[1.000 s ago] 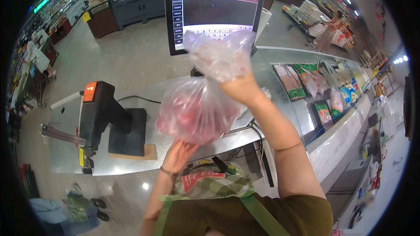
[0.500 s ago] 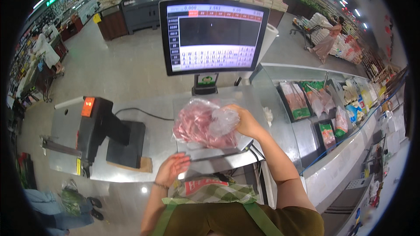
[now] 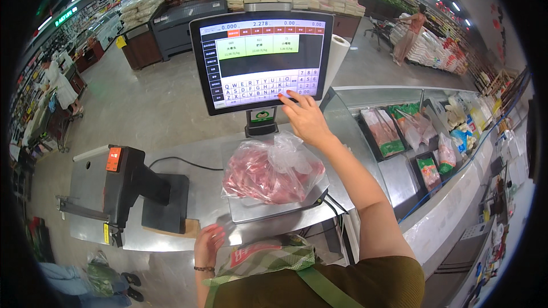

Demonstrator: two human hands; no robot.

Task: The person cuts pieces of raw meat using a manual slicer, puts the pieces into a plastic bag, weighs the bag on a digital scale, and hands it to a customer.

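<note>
A clear plastic bag of raw red meat [image 3: 265, 177] rests on the metal weighing plate [image 3: 245, 211] of a scale, its gathered top standing up. My right hand [image 3: 306, 118] is off the bag and reaches past it to the touchscreen [image 3: 260, 60]. Its fingers are stretched out, the fingertips at the lower right keys of the on-screen keyboard. Several small green-white panels show on that screen. My left hand [image 3: 209, 242] hangs at the counter's front edge, holding nothing, its fingers loosely bent and apart.
To the left on the steel counter [image 3: 200, 177] stands a black device on a post [image 3: 154, 191], with a cable running from it. A chilled case at right holds trays of packed meat [image 3: 379, 128]. A bagged bundle of greens [image 3: 100, 274] and a person's legs show at lower left.
My right hand has let go of the bag and moved up to the screen. Panels have appeared on the screen. My left hand has drawn back towards me, away from the scale.
</note>
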